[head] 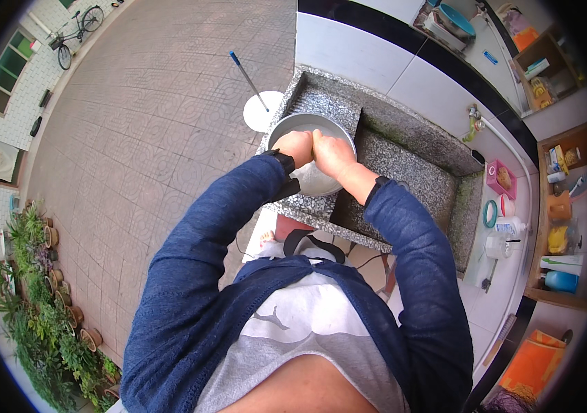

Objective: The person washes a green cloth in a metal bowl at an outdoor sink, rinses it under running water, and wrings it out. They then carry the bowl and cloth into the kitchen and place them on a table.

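Observation:
A round grey metal pot (306, 120) with cloudy whitish liquid sits on the ridged left part of a speckled terrazzo sink (407, 175). Over the pot's middle, my left hand (295, 146) and my right hand (334, 156) are closed side by side, knuckles up and touching. A sliver of something yellowish-green (313, 153) shows between them; my fingers hide most of it, so its kind is unclear. Black bands circle both wrists.
A brass tap (473, 124) juts from the tiled wall. Along the sink's right ledge stand a pink soap dish (501, 179), a teal ring (489, 213) and a white bottle (511, 226). Beyond the sink's left edge, a blue-tipped pole (248, 77) rises above a white round lid (262, 114).

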Demonstrator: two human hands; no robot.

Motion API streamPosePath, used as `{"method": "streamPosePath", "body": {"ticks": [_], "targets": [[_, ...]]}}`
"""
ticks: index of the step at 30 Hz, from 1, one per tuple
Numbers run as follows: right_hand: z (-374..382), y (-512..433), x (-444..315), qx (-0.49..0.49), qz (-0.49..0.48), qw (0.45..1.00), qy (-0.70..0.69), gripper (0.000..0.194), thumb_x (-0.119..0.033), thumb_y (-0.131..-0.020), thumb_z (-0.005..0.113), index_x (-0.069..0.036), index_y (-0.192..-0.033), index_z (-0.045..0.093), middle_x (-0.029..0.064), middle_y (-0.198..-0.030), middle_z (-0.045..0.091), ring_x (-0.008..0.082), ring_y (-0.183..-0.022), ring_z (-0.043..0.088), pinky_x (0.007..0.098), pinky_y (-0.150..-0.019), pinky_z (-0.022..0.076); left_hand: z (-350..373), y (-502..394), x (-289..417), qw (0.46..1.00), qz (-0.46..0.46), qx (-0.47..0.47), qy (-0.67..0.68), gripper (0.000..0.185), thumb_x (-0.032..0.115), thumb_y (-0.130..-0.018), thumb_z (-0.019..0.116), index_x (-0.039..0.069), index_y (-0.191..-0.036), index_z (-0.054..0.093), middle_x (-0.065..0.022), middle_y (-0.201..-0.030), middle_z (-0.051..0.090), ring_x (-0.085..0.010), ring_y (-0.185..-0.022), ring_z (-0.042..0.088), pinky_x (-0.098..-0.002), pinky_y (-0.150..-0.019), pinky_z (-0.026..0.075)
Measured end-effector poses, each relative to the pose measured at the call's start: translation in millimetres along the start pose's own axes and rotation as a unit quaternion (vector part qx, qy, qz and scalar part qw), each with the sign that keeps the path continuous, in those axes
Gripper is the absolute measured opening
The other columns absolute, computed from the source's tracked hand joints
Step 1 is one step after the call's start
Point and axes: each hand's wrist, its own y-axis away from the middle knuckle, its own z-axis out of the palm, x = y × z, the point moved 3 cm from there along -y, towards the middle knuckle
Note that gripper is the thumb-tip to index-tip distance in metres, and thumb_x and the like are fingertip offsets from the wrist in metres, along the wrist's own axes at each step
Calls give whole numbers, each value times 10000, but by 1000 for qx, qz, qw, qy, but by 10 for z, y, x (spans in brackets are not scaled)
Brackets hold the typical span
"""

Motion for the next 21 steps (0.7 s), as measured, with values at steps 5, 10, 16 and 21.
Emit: {"method": "streamPosePath", "body": {"ticks": [5,10,16,21], "targets": [[75,61,-26,4,37,996,-81,210,-48,-818,504,13,-1019,505,235,-916,659,385,-896,644,462,-768,509,36,63,-3,1000,3,1,-3,197,160,-805,588,-4,-912,609,-227,-837,669,-362,-819,667,-445,-720,533],[175,76,-19,-13,109,979,-174,263,-116,-849,488,-4,-1086,508,260,-981,639,418,-969,604,475,-825,476,11,81,6,999,27,4,-41,174,161,-824,562,14,-916,541,-200,-769,660,-359,-744,663,-442,-660,528],[297,72,-37,6,121,960,-252,265,-127,-867,471,-14,-1092,553,262,-1031,630,411,-1033,586,442,-872,465,-45,147,54,993,76,24,-89,117,130,-853,499,25,-889,532,-173,-712,652,-333,-694,670,-428,-592,532],[360,62,-50,11,104,950,-293,260,-120,-848,497,-15,-1075,568,255,-1024,635,396,-1036,592,421,-865,468,-140,194,95,983,124,47,-130,100,128,-842,500,34,-840,533,-149,-677,644,-317,-658,668,-410,-560,534]]}}
